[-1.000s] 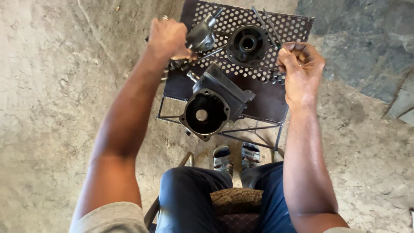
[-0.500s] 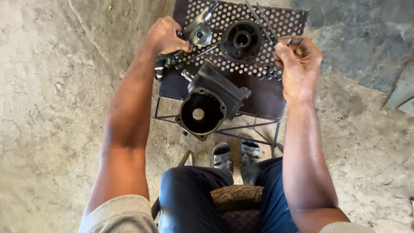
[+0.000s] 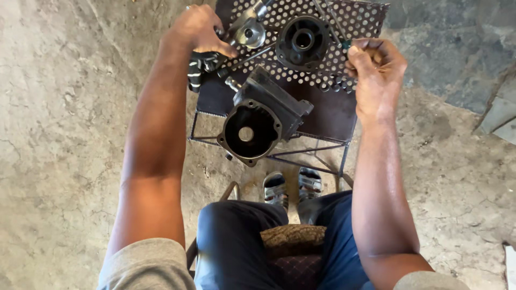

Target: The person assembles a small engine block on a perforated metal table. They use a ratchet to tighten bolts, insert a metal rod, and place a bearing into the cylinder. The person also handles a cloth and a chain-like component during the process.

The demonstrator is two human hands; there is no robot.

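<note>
- My left hand (image 3: 200,28) is at the far left edge of the perforated metal stand (image 3: 359,21). Its fingers are curled together over a striped black-and-white glove (image 3: 200,69) and the end of a thin metal rod (image 3: 252,56); I cannot tell which of these it really grips.
- My right hand (image 3: 376,67) is at the right side of the stand. The fingers are closed together on a thin tool with a green handle (image 3: 346,44).
- Just beside my left hand lies a small silver round part (image 3: 248,32), with a hole in its middle.
- Between my two hands sits a black round housing (image 3: 302,40), flat on the perforated plate.
- Nearer to me, the large dark engine casing (image 3: 263,121) lies tilted on the front edge of the stand, with its round opening turned toward me. No hand touches it.
- Under the stand I see my two feet in sandals (image 3: 290,187) on the concrete floor (image 3: 64,134), and my knees in dark blue trousers (image 3: 236,241).
</note>
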